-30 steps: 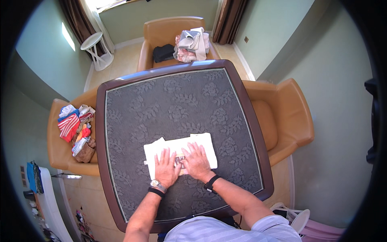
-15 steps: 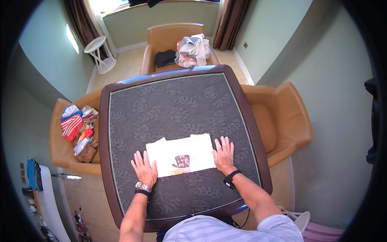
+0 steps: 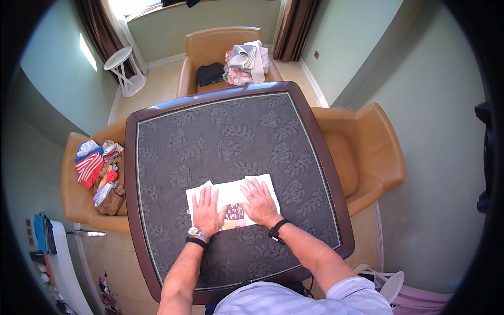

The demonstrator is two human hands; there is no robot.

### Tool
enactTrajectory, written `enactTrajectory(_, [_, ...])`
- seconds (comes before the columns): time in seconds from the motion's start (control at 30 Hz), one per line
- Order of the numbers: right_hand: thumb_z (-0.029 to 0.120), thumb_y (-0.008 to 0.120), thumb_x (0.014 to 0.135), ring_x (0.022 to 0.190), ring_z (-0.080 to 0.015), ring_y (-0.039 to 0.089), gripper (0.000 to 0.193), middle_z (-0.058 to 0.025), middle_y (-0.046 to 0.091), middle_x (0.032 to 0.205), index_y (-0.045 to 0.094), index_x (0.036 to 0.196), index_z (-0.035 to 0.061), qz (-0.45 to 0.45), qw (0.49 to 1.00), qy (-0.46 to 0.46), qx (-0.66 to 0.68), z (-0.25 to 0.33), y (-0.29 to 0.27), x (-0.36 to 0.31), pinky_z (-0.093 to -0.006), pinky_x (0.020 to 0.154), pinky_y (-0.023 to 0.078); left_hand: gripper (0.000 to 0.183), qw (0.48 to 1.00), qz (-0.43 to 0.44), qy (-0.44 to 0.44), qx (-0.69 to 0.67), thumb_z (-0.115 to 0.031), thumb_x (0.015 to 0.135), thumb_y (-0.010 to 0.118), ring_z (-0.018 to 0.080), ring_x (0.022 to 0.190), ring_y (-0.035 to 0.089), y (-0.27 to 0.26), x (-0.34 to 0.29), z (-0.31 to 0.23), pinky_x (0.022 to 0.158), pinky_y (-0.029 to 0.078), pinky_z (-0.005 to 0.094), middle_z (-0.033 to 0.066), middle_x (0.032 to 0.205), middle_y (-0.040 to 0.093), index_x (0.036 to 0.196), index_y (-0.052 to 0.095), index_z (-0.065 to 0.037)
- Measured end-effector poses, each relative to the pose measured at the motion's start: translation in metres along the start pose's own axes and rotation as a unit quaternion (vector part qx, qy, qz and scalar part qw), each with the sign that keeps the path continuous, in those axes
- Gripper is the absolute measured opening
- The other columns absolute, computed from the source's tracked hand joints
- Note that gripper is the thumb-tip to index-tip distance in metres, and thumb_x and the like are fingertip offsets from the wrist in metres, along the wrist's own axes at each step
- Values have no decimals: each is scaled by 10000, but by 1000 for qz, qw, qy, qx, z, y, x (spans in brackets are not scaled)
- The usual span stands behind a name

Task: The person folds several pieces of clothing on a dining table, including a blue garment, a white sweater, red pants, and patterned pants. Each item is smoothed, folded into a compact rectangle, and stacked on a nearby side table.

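Note:
A folded white T-shirt (image 3: 229, 190) with a dark printed patch lies flat on the dark patterned tabletop (image 3: 220, 142), close to the near side. My left hand (image 3: 208, 212) rests palm down on its left part, fingers stretched out. On the right part of the shirt lies my right hand (image 3: 260, 202), also flat with its fingers extended. Between my thumbs part of the print shows. Both hands hide much of the cloth beneath them.
Tan armchairs stand around the table: the left chair (image 3: 79, 194) bears a pile of colourful clothes (image 3: 90, 169), the far chair (image 3: 223, 39) holds folded pink and grey cloths (image 3: 244, 65) and a black one (image 3: 210, 74). Another armchair (image 3: 380, 152) is at the right.
Both hands have moved inward from the shirt's side edges onto its top. The right hand has shifted left, the left hand right. The shirt stays folded in about the same place.

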State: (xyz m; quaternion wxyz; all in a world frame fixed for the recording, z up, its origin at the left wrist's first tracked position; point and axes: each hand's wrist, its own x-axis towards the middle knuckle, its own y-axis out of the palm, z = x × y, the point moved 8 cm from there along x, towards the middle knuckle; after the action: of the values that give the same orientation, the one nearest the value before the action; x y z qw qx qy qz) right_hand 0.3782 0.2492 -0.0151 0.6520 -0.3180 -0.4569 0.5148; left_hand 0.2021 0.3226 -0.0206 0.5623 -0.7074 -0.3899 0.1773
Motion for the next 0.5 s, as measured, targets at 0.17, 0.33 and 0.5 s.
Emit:
enactTrajectory(0.17, [361,687,977,1564,-367,329,625,-175,469,1602,548,1506,60,-11,995,67,-74,-50,-9,2,-594,1272,230,724,997,1,-56,51,-447,979,658,395,1594,280,-4,0,55,1275,159,649,223,1676,383,1552,500,-34])
enactTrajectory(0.33, [314,700,966,1487,-398,392,631,-209,479,1560,522,1513,55,-33,978,181,-98,-98,-38,-24,-586,1225,275,679,987,-11,-160,32,-410,1008,625,407,1557,328,-13,-7,103,1272,191,624,234,1644,415,1539,494,-8])
enactTrajectory(0.5, [301,725,954,1143,-350,633,490,-160,686,1206,629,1343,18,-46,959,272,64,-101,-47,-59,-482,1019,490,524,981,-88,-162,-55,-268,1001,665,412,1212,577,-41,-40,100,1068,453,516,225,1314,622,1420,562,29])
